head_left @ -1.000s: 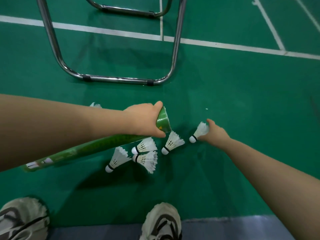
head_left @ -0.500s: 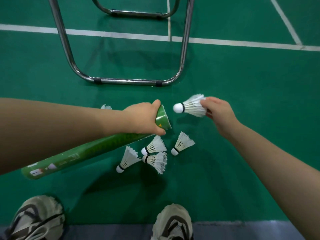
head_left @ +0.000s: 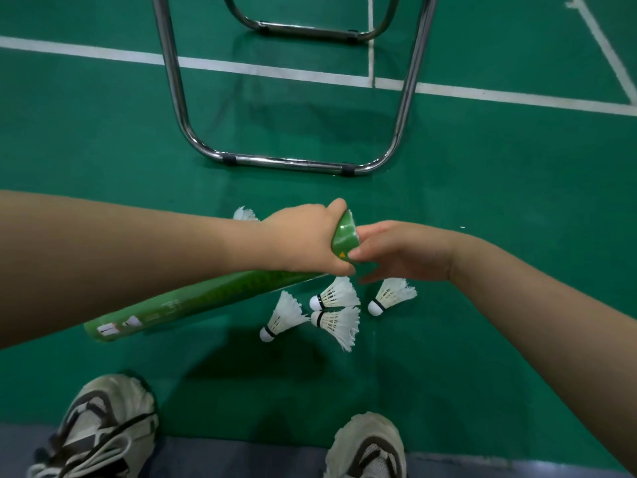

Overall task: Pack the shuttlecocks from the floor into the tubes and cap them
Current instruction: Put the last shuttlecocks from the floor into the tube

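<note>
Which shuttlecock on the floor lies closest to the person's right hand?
The rightmost shuttlecock, lying alone just below the right hand, cork pointing lower left; the rest lie further left.

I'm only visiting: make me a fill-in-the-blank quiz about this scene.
The left hand grips a long ___ shuttlecock tube. The ___ hand touches the tube's open end. White feather shuttlecocks lie loose on the ___. Its painted lines are ___.
Missing: green; right; floor; white.
</note>
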Available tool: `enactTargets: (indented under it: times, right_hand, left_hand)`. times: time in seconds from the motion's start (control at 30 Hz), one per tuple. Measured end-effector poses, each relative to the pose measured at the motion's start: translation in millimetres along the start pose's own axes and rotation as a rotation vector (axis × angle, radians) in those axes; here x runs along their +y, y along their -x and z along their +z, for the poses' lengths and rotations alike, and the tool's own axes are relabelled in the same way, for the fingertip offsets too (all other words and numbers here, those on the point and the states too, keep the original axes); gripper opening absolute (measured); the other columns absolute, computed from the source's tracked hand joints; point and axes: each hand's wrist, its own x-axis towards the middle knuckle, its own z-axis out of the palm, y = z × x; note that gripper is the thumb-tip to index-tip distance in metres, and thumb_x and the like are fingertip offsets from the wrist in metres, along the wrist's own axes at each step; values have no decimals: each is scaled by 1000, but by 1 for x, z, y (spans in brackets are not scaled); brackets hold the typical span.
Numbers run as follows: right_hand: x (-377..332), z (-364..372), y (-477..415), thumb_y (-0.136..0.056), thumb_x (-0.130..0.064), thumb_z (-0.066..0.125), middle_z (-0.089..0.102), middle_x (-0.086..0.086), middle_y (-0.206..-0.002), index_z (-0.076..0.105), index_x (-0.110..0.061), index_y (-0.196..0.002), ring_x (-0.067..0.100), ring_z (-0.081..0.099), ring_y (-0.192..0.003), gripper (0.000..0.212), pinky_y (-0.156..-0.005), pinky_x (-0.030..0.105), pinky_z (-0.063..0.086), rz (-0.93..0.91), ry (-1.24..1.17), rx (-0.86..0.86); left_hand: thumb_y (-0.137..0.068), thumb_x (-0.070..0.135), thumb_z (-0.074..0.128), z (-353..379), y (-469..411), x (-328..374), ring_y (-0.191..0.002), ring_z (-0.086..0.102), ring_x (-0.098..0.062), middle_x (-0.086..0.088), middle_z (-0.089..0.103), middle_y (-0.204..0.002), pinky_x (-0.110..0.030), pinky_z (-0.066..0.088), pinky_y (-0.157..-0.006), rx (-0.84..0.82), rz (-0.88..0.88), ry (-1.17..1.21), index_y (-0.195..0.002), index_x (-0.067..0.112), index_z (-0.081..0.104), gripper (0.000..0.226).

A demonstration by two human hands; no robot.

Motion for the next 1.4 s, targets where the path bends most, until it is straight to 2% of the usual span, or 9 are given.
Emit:
enactTargets:
  times: [0.2, 0.4, 0.53, 0.7, 0.83, 0.93, 1.07, 1.23, 1.4]
  right_hand:
    - [-10, 23, -36, -77, -21, 61, 63, -3, -87, 59, -14, -97, 8, 59, -81, 21, -80, 22, 48, -8, -32, 18]
    - [-15, 17, -46, -95, -36, 45, 68, -5, -71, 64, -18, -80, 9, 61, -67, 30, -66, 27, 42, -66, -151, 458]
    - [19, -9, -46, -92, -30, 54, 69, 4, -94, 66, -13, -89, 14, 60, -80, 22, -76, 30, 47, 76, 374, 809]
    - [86, -30, -39, -80, -46, 65, 51, 10, -132, 34, -15, -138, 28, 54, -112, 73, -91, 36, 47, 591, 856, 656]
    - [104, -32, -40, -76, -48, 64, 60, 5, -96, 56, -16, -88, 23, 56, -90, 35, -76, 28, 46, 723, 945, 586]
    - [96, -31, -46, -84, -36, 62, 58, 7, -86, 56, -12, -77, 22, 53, -79, 26, -56, 25, 37, 649, 940, 596]
    - [70, -27, -56, -88, -28, 58, 59, 8, -87, 64, -10, -93, 21, 53, -78, 20, -61, 26, 40, 412, 677, 754]
    - [36, -9, -66, -88, -20, 52, 56, 5, -74, 62, -10, -75, 17, 46, -67, 19, -55, 25, 33, 101, 404, 939]
    - [7, 33, -77, -89, -19, 51, 61, 6, -79, 62, -13, -74, 17, 53, -71, 20, -69, 31, 43, -110, 159, 842]
  left_hand:
    - [-72, 59, 67, -2, 10, -17, -70, 54, -18, 0, 52, -82, -29, 42, -51, -15, 1, -6, -106, 15, 37, 64]
    - [-70, 62, 67, 1, 19, -38, -76, 54, -21, 1, 52, -83, -33, 48, -64, 20, -67, 1, -102, 19, 33, 64]
    - [-69, 62, 68, 12, 31, -50, -72, 54, -20, -1, 52, -81, -37, 53, -65, -35, -88, -4, -102, 18, 33, 65]
    - [-70, 63, 67, 19, 41, -58, -74, 54, -21, -2, 50, -85, -37, 52, -64, -70, -99, -27, -105, 17, 34, 66]
    - [-69, 63, 66, 23, 45, -64, -77, 56, -24, -4, 53, -90, -41, 54, -68, -69, -108, -29, -103, 18, 34, 65]
    - [-69, 62, 67, 27, 50, -70, -77, 58, -24, -5, 57, -90, -43, 54, -68, -74, -113, -29, -102, 16, 35, 65]
    - [-69, 62, 68, 29, 54, -77, -78, 58, -25, -5, 57, -89, -43, 54, -69, -88, -128, -40, -103, 15, 37, 66]
    - [-69, 61, 68, 28, 57, -83, -77, 55, -24, -3, 53, -88, -39, 52, -67, -105, -150, -28, -106, 15, 37, 67]
    - [-69, 61, 69, 30, 57, -87, -76, 56, -24, -3, 54, -86, -37, 51, -66, -91, -152, -20, -107, 15, 37, 68]
